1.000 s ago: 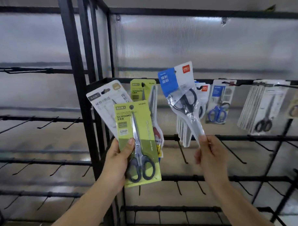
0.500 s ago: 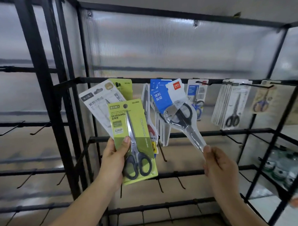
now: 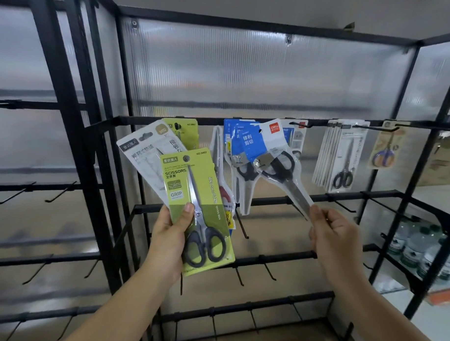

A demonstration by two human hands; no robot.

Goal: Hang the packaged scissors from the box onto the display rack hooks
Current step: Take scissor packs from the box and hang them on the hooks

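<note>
The right hand (image 3: 333, 239) pinches the narrow lower tip of a clear blue-topped scissors pack (image 3: 274, 166), its grip clamped on that tip between thumb and fingers. The pack's long axis runs on a slant: the blade end points down and to the right into the hand, and the blue card end with the handles points up and to the left, reaching the top rail of the black rack (image 3: 242, 118). Whether its hole is on a hook cannot be told. Just left of it, more blue packs (image 3: 237, 149) hang from the same rail with blades pointing down.

The left hand (image 3: 170, 238) holds a fan of packs, its grip clamped on them with the thumb pressed on the front green pack (image 3: 197, 204). That pack stands nearly upright, handles at the bottom and blade tips pointing up. Behind it a white pack (image 3: 146, 147) tilts to the left, and another green one (image 3: 184, 132) shows above.

Further right on the rail hang a row of white packs (image 3: 340, 156) and a tan pack (image 3: 386, 147). Bottles (image 3: 420, 250) sit on a low shelf at the right.
</note>
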